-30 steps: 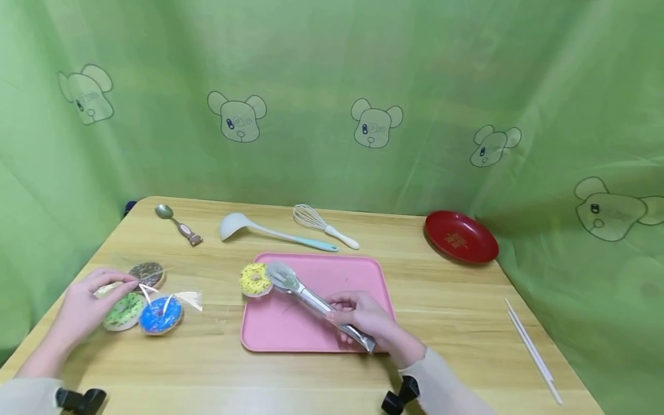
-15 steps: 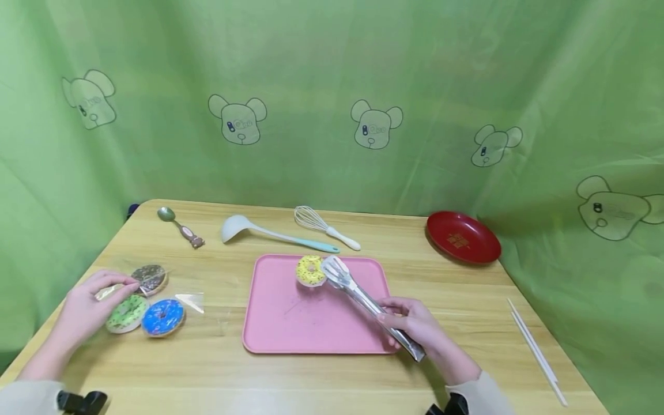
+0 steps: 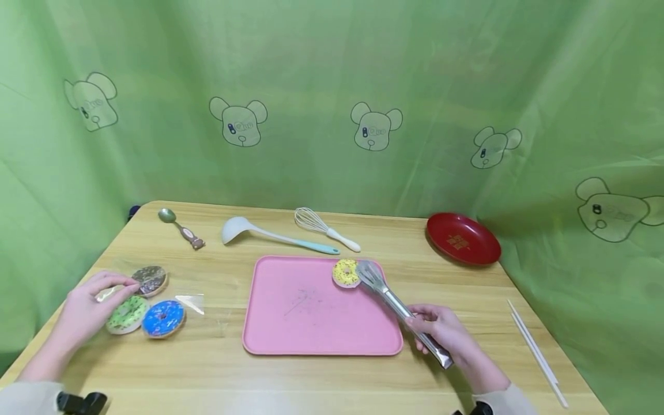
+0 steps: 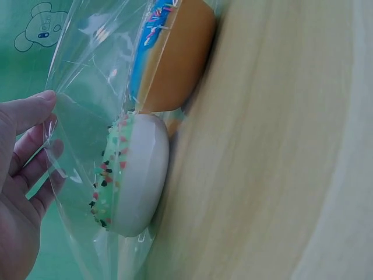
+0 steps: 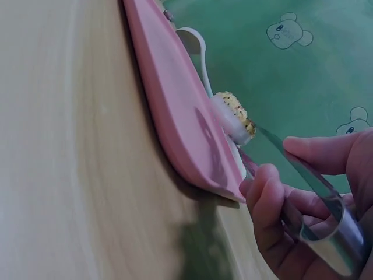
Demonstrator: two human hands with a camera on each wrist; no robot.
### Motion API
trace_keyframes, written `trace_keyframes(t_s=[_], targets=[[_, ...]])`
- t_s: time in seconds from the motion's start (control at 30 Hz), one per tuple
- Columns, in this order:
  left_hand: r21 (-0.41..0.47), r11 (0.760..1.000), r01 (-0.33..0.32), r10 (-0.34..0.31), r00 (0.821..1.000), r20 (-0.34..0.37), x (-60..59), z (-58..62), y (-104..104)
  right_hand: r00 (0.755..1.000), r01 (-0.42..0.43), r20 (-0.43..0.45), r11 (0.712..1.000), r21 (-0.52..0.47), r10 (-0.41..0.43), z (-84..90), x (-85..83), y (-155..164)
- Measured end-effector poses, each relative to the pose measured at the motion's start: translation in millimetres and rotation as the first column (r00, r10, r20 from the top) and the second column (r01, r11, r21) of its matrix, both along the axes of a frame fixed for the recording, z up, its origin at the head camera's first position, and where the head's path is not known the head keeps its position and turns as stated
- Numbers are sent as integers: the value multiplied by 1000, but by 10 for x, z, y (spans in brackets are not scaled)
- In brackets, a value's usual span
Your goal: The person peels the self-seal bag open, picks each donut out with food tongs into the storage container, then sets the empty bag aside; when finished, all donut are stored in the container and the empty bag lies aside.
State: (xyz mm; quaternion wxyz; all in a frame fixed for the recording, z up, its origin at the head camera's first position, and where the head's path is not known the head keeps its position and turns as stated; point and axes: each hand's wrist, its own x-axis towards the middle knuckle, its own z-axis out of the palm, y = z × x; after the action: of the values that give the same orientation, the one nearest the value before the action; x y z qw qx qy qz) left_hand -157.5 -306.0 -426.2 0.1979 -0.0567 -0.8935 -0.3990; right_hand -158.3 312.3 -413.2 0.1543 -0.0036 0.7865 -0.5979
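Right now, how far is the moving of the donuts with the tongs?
One is under way: the right hand grips the tongs, which pinch the yellow donut over the pink tray, far right corner. Whether it rests there is unclear. The green, blue and chocolate donut remain in the bag, held by the left hand.

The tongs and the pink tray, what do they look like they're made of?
The tongs, gripped by the right hand, look like polished stainless steel: silvery, with bright reflections along the arms. The pink tray looks like matte moulded plastic, perhaps melamine: even colour, rounded raised rim, faint scuff marks in the middle. The yellow donut in the tongs looks like a toy, material unclear.
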Motion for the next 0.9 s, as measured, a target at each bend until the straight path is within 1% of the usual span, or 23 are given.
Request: trace_keyframes(t_s=[0.17, 0.27, 0.37, 0.5, 0.67, 0.77, 0.9], targets=[[-7, 1000, -6, 6, 1000, -9, 7, -9, 2, 1000, 7, 28, 1000, 16, -8, -16, 16, 12], [-2, 1000, -5, 5, 1000, -9, 13, -7, 3, 1000, 2, 23, 1000, 28, -2, -8, 23, 26], [4, 1000, -3, 3, 1000, -3, 16, -5, 5, 1000, 15, 22, 999, 48, -16, 8, 39, 52], [10, 1000, 0, 0, 1000, 2, 14, 0, 10, 997, 75, -17, 991, 110, -73, 39, 82, 98], [23, 1000, 7, -7, 1000, 5, 11, 12, 7, 983, 178, -85, 968, 177, -165, 102, 89, 129], [25, 1000, 5, -5, 1000, 13, 16, 20, 3, 975, 205, -121, 960, 189, -184, 137, 75, 98], [20, 1000, 2, -2, 1000, 17, 17, 17, 6, 969, 219, -157, 960, 173, -193, 154, 59, 15]])
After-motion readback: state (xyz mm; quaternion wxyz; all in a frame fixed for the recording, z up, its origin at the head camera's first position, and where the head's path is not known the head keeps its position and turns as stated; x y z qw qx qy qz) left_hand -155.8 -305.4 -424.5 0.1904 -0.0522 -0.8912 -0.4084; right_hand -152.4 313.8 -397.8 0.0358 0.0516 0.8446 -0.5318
